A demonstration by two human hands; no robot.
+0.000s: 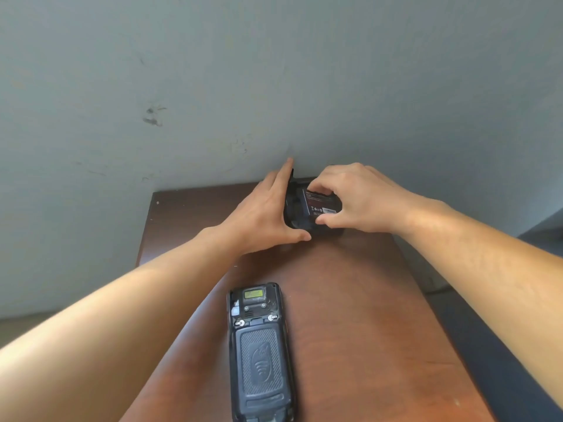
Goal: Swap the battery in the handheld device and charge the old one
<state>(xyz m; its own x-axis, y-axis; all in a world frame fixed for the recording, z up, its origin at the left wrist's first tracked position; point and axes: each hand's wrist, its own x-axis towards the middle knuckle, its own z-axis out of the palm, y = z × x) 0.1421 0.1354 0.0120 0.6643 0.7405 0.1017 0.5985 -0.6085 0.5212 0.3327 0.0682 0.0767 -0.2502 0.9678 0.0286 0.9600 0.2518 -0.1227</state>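
A black handheld device (260, 354) lies face down on the brown table (365, 315), near me, with its textured back cover on. At the table's far edge, against the wall, stands a black charging cradle (295, 208). My left hand (265, 214) grips the cradle's left side, fingers flat along it and thumb at its front. My right hand (356, 199) pinches a black battery (323, 204) with a printed label between thumb and fingers, holding it in or just over the cradle's slot. Much of the cradle is hidden by both hands.
A grey-blue wall (274, 86) rises directly behind the cradle. The table's left edge (146, 233) and right edge drop off to the floor. A dark surface (542, 239) shows at the far right.
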